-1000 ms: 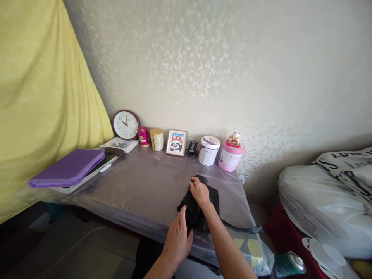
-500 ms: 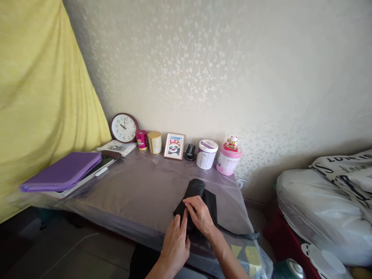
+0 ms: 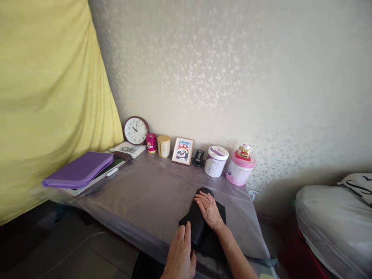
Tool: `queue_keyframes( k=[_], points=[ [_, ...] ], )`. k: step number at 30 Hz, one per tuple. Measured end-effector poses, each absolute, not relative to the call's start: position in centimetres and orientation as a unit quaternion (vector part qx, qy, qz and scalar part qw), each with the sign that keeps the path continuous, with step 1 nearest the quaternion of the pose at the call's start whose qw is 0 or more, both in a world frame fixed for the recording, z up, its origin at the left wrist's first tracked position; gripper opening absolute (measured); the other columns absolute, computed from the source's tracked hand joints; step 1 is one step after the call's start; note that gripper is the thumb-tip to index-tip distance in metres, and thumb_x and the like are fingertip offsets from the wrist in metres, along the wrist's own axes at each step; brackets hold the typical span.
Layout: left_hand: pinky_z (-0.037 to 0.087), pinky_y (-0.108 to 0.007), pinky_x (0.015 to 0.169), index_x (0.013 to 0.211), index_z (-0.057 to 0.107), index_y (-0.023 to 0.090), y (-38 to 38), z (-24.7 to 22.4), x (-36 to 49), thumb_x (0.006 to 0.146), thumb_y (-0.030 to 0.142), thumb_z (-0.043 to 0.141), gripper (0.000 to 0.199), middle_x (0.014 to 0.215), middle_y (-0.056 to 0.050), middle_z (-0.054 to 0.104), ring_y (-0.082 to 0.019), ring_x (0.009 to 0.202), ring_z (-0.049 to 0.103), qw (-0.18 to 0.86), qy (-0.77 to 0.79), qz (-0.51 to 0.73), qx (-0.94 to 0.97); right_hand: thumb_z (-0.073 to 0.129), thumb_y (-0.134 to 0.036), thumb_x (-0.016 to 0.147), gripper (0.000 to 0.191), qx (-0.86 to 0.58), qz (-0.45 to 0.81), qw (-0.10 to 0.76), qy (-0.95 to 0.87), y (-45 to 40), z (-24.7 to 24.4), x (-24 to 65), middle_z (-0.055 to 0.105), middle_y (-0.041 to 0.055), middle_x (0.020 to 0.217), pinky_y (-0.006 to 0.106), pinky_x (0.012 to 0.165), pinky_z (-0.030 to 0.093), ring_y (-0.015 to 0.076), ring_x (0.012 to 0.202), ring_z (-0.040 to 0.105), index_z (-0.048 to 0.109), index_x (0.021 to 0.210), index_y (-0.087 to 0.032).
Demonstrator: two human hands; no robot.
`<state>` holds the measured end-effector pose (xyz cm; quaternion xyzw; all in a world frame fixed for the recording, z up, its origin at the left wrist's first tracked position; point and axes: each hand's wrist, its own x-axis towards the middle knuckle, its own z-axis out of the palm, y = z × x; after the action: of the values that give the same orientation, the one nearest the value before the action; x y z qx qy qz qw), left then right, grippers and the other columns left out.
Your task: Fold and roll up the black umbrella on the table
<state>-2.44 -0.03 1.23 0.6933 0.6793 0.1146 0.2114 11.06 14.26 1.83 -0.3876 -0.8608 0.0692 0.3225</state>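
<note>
A black folding umbrella, collapsed with loose fabric flaps at its sides, lies near the front right of the table. My left hand grips its near end, thumb below and fingers along the left edge. My right hand rests on the upper part, its fingers stretched out flat over the black cloth. What lies under the right palm is hidden.
Along the wall stand a clock, a pink can, a yellow-lidded jar, a panda picture, a white tub and a pink tub bearing a cat figurine. A purple folder lies left.
My right hand has gone from a pinch over the middle of the umbrella to lying flat on its upper part. My left hand has moved to its near end. The view has shifted.
</note>
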Motion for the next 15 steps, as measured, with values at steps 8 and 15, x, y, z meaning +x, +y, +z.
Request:
queue_keyframes(
  k=[8, 15],
  points=[
    [0.027, -0.038, 0.104, 0.14, 0.015, 0.011, 0.2, 2.8, -2.6, 0.068, 0.015, 0.043, 0.077, 0.142, -0.014, 0.029, -0.027, 0.128, 0.031, 0.224, 0.689, 0.092, 0.683, 0.033, -0.028, 0.09, 0.034, -0.439, 0.119, 0.297, -0.84, 19.0, 1.8, 11.3, 0.066, 0.0035, 0.106, 0.037, 0.099, 0.033, 0.0181, 0.11, 0.052, 0.067, 0.092, -0.022],
    [0.026, -0.046, 0.102, 0.14, 0.013, 0.013, -0.2, 4.1, -2.3, 0.07, 0.017, 0.041, 0.076, 0.138, -0.014, 0.035, -0.032, 0.125, 0.032, 0.21, 0.698, 0.085, 0.679, 0.041, -0.023, 0.084, 0.025, -0.573, 0.162, 0.314, -0.74, 19.8, 2.5, 12.3, 0.067, 0.0074, 0.098, 0.034, 0.095, 0.035, 0.0205, 0.101, 0.058, 0.066, 0.086, -0.021]
  ],
)
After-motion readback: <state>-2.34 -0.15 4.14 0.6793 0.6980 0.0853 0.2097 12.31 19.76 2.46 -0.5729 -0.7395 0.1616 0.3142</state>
